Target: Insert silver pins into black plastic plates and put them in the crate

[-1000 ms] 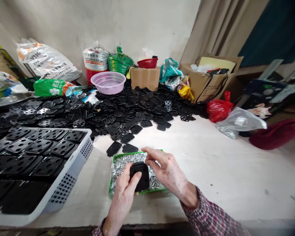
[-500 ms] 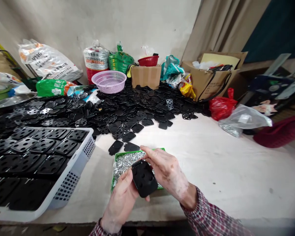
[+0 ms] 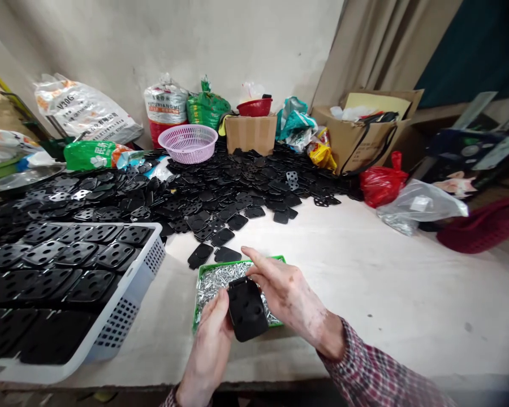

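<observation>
My left hand [image 3: 212,342] grips the left edge of a black plate with round holes [image 3: 248,311], held tilted over the near side of a green tray [image 3: 196,316] full of small silver pins [image 3: 223,278]. My right hand [image 3: 284,288] is at the plate's upper right corner, its thumb and some fingertips partly hidden; the index finger is stretched out over the tray. Whether the right fingers pinch a pin cannot be made out. Two loose black plates [image 3: 200,255] lie just behind the tray.
A white basket [image 3: 127,305] with rows of black plates stands at the left. Many black plates [image 3: 220,186] are heaped across the back. Behind them are a lilac basket [image 3: 188,141] and a cardboard box [image 3: 251,134]. Red and clear bags [image 3: 384,183] lie at the right.
The black plate has turned a little more upright in my left hand. My right hand remains by its upper corner, with a slight shift. The view has moved slightly.
</observation>
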{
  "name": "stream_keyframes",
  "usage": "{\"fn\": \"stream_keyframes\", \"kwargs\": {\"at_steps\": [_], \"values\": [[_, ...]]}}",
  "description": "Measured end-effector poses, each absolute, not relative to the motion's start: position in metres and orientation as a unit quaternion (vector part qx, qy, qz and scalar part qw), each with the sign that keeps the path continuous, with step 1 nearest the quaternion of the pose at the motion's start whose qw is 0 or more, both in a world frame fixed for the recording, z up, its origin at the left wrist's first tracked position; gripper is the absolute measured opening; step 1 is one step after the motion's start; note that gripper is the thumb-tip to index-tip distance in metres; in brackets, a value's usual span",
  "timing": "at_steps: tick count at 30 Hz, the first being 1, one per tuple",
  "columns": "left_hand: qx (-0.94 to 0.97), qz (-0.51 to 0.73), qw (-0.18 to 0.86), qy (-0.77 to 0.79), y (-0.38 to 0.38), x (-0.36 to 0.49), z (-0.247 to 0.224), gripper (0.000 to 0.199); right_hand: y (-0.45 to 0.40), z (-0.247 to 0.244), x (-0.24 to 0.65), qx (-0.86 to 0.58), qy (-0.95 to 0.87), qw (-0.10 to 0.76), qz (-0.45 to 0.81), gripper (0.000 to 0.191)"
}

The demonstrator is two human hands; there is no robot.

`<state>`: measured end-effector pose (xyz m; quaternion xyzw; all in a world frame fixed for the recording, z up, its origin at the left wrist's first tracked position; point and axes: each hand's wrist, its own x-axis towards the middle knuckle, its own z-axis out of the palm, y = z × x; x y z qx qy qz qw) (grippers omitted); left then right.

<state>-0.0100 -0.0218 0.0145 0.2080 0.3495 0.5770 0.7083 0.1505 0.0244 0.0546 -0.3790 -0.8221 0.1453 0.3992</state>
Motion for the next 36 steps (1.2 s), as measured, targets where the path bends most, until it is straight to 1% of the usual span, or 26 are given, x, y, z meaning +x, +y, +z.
{"fn": "stream_keyframes", "kwargs": {"at_steps": [4, 6, 8, 11, 15, 17, 19, 20, 21, 24, 26, 29, 32, 34, 36], "values": [[0.152, 0.539, 0.786, 0.261, -0.021, -0.006, 0.026, 0.039, 0.016, 0.049, 0.141, -0.378, -0.780, 0.480, 0.135, 0.056], [0.144, 0.532, 0.803, 0.228, -0.023, -0.008, 0.024, 0.038, 0.013, 0.049, 0.140, -0.350, -0.784, 0.494, 0.137, 0.058], [0.144, 0.533, 0.807, 0.209, -0.025, -0.012, 0.018, 0.035, 0.012, 0.051, 0.140, -0.315, -0.802, 0.488, 0.145, 0.060], [0.147, 0.542, 0.802, 0.204, -0.029, -0.015, 0.009, 0.031, 0.013, 0.053, 0.136, -0.275, -0.825, 0.469, 0.157, 0.060], [0.147, 0.572, 0.771, 0.239, -0.030, -0.019, 0.005, 0.032, 0.018, 0.054, 0.130, -0.267, -0.806, 0.482, 0.214, 0.053], [0.163, 0.587, 0.748, 0.264, -0.028, -0.024, 0.009, 0.037, 0.024, 0.051, 0.133, -0.283, -0.783, 0.500, 0.240, 0.047], [0.178, 0.606, 0.716, 0.299, -0.024, -0.033, 0.014, 0.044, 0.032, 0.046, 0.144, -0.344, -0.751, 0.503, 0.252, 0.035], [0.179, 0.619, 0.695, 0.320, -0.022, -0.038, 0.017, 0.046, 0.035, 0.042, 0.150, -0.387, -0.744, 0.480, 0.256, 0.028], [0.176, 0.632, 0.673, 0.342, -0.020, -0.042, 0.019, 0.047, 0.037, 0.038, 0.156, -0.430, -0.747, 0.437, 0.256, 0.023], [0.166, 0.660, 0.621, 0.388, -0.017, -0.049, 0.022, 0.047, 0.036, 0.024, 0.164, -0.501, -0.801, 0.252, 0.210, 0.022], [0.175, 0.660, 0.615, 0.394, -0.017, -0.047, 0.022, 0.047, 0.032, 0.016, 0.159, -0.509, -0.828, 0.180, 0.148, 0.017], [0.196, 0.654, 0.615, 0.395, -0.020, -0.041, 0.020, 0.047, 0.026, 0.007, 0.145, -0.518, -0.838, 0.148, 0.084, 0.008], [0.206, 0.655, 0.603, 0.406, -0.025, -0.040, 0.017, 0.048, 0.025, 0.002, 0.138, -0.514, -0.842, 0.142, 0.074, 0.012], [0.213, 0.654, 0.592, 0.420, -0.028, -0.041, 0.014, 0.049, 0.025, -0.001, 0.140, -0.511, -0.843, 0.153, 0.073, 0.016], [0.223, 0.657, 0.579, 0.429, -0.032, -0.042, 0.009, 0.049, 0.025, -0.004, 0.144, -0.511, -0.835, 0.188, 0.084, 0.018]]}}
